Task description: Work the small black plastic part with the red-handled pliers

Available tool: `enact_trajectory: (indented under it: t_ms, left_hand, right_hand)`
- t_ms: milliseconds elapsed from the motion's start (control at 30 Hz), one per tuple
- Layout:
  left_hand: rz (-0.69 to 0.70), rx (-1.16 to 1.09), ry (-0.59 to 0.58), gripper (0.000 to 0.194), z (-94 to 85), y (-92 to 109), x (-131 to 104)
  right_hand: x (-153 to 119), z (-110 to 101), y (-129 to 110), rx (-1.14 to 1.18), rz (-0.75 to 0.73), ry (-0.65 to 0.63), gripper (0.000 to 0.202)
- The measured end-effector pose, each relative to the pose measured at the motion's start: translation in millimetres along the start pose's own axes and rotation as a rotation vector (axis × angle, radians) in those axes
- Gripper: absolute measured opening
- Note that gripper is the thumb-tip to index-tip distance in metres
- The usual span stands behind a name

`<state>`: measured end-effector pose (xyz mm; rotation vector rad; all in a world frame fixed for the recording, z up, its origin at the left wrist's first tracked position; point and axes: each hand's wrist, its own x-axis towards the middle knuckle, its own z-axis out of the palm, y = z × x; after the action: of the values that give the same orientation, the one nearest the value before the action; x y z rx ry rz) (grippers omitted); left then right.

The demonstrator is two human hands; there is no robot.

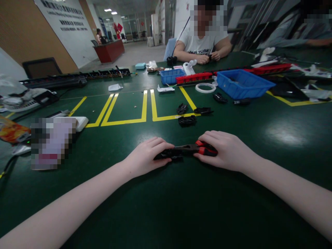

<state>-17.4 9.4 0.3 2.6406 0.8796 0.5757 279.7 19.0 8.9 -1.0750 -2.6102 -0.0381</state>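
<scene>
My left hand [149, 154] is closed on a black plastic part [163, 154], low over the green table. From the other side, my right hand [225, 148] grips pliers [190, 148] by their red-and-black handles. The jaws point left and meet the black part near my left fingertips; whether they bite on it I cannot tell. Beyond my hands lie several similar black parts, among them one piece [187, 120] close to the yellow tape and another [203, 110] a little farther off.
Yellow tape [124, 122] marks boxes on the green table [166, 214]. A blue bin [243, 84], a smaller blue bin [172, 75] and a white tape ring [205, 88] stand farther back. Across the table sits a person [201, 45]. At left lies a blurred flat object [55, 143].
</scene>
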Motion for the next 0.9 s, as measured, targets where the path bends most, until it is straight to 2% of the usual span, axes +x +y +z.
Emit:
enact_trajectory:
  t_ms: [300, 900]
  left_hand:
    - [0.041, 0.041, 0.006, 0.035, 0.7, 1.1, 0.6]
    - [0.041, 0.090, 0.005, 0.033, 1.8, 1.9, 2.3]
  right_hand:
    - [1.9, 2.3, -3.4, -0.019, -0.007, 0.047, 0.033]
    - [3.1, -4.2, 0.8, 0.001, 0.015, -0.020, 0.033]
